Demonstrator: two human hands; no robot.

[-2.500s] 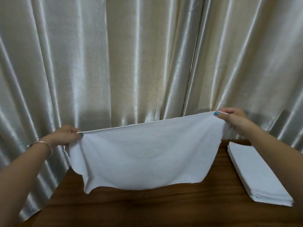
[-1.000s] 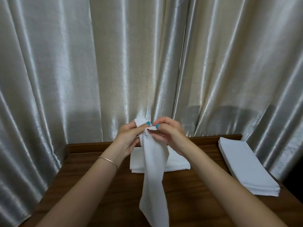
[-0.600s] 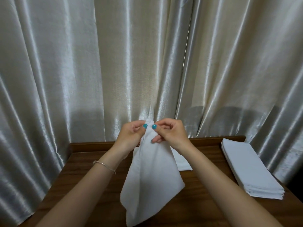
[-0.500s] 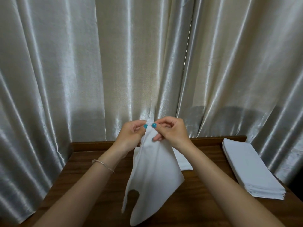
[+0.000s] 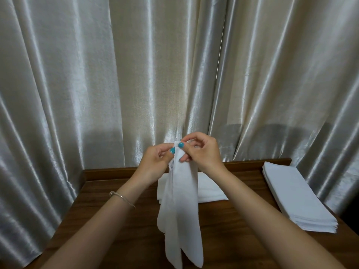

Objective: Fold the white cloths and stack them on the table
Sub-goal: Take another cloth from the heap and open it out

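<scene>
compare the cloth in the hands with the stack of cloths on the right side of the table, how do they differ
The held cloth hangs loose from both hands; the right stack lies flat on the table. The held cloth is one rumpled piece; the right stack is many neatly folded layers. Both are white.

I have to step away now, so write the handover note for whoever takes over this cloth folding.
Left hand and right hand: both pinch the top of one white cloth, hanging lengthwise above the table.
Done: a tall folded stack at the table's right edge; a smaller pile lies behind the hanging cloth.
Left: finish folding the held cloth and stack it.
</scene>
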